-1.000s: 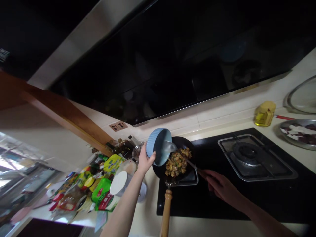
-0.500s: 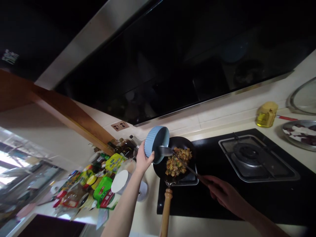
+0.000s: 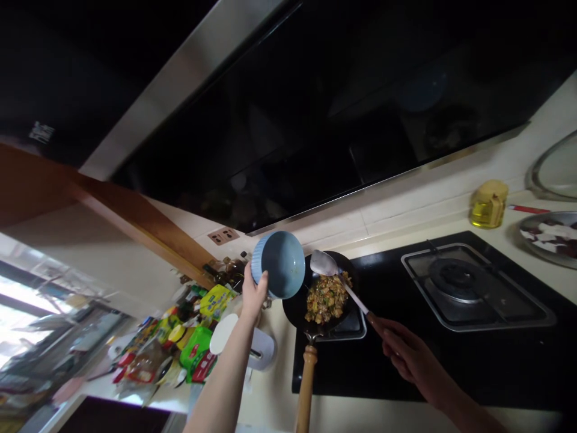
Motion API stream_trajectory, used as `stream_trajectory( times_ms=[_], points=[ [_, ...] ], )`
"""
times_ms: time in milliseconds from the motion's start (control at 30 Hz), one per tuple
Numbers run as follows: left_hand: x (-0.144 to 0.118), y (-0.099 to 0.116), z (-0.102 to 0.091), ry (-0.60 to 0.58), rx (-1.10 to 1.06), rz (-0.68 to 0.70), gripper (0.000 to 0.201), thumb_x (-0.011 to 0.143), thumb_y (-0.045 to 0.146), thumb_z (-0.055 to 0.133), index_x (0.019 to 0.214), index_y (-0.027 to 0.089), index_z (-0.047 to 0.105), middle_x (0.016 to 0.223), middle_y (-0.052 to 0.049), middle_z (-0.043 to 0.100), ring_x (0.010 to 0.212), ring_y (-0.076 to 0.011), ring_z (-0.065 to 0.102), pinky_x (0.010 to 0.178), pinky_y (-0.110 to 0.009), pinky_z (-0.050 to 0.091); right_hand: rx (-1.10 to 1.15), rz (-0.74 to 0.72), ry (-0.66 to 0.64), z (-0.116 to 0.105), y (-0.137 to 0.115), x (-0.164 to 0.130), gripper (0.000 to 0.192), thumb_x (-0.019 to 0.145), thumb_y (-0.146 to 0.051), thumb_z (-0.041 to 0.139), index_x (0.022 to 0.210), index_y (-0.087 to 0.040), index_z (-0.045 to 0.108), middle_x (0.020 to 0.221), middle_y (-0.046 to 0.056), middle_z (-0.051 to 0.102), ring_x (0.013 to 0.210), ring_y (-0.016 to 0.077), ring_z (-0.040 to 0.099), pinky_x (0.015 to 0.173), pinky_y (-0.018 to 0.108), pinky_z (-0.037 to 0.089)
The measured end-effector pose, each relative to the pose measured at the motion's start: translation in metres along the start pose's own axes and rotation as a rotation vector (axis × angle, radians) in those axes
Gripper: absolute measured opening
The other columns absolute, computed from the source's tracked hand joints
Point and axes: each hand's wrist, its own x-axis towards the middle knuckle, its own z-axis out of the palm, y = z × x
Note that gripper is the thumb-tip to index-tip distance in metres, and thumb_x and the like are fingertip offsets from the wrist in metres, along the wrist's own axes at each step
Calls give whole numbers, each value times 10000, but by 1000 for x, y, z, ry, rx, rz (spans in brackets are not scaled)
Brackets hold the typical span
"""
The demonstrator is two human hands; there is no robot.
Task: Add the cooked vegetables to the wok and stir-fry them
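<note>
My left hand (image 3: pixel 255 291) grips a ribbed blue bowl (image 3: pixel 283 264) by its rim and side. The bowl is tilted, its mostly bare inside facing me, at the left edge of a black wok (image 3: pixel 293 310). In my right hand (image 3: pixel 408 358) is a spatula (image 3: pixel 324 263) with a metal blade and a dark grip. Its blade hovers over the far side of the wok, above chopped, sauced food (image 3: pixel 327 300). The wok's wooden handle (image 3: pixel 306 385) points toward me, with neither hand on it.
A second gas burner (image 3: pixel 460 279) lies to the right on the black hob (image 3: pixel 383 367). Beyond stand an oil jar (image 3: pixel 489 204) and a metal plate of dark and white pieces (image 3: pixel 552 239). Bottles and seasoning packets (image 3: pixel 198 355) crowd the left counter. A range hood (image 3: pixel 338 120) hangs above.
The bowl has moved slightly left and turned its inside toward me. The spatula blade has come out of the bowl and moved right, over the wok.
</note>
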Motion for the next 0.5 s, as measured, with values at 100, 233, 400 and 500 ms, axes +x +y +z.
stream_trajectory(
  times_ms=[100,233,400,500],
  points=[
    [4,-1,3,57,-65,-90,486,792,467,520,1189,187,505,1041,-83,610,986,-263,580,924,-417,440,77,11,-47,8,5,1,596,696,-546,629,1177,-202,552,611,-52,477,409,17,297,397,155,116],
    [9,-2,8,116,-90,-142,443,813,502,466,1127,197,529,994,-70,609,941,-237,582,899,-394,451,157,85,-89,10,17,-10,564,706,-509,619,1175,-205,539,610,-48,495,410,14,291,400,157,92],
    [10,-2,17,161,-110,-182,443,808,523,459,1103,197,511,995,-74,601,929,-231,581,862,-386,460,178,156,-91,9,32,-31,537,704,-507,607,1159,-226,563,608,-35,520,401,20,296,406,157,82],
    [7,-8,24,185,-144,-219,465,796,540,468,1112,199,484,1009,-85,590,950,-240,577,859,-391,454,144,155,-70,4,42,-42,539,689,-531,613,1147,-248,584,595,-42,520,373,19,278,387,161,77]
  ],
)
